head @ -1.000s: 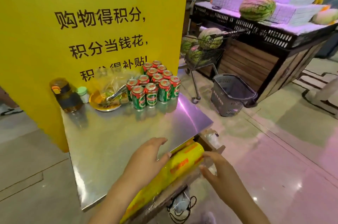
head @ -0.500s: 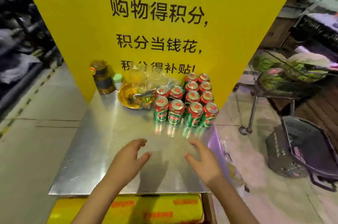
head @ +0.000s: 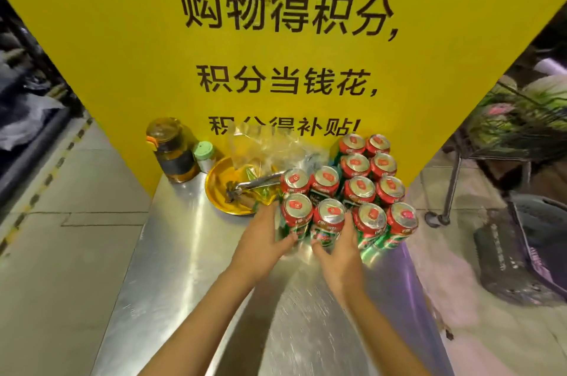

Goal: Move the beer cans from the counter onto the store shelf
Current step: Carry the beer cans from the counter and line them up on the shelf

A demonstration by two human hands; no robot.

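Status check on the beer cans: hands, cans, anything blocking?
Left hand grips front-left can. Right hand grips the can beside it. All twelve cans on the counter. Yellow dish with tongs sits close left.

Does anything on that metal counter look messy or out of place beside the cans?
The beer cans stand upright in tidy rows. The odd bit is the yellow dish beside them: metal tongs lie across it under crumpled clear plastic, touching the cans. Nothing looks spilled.
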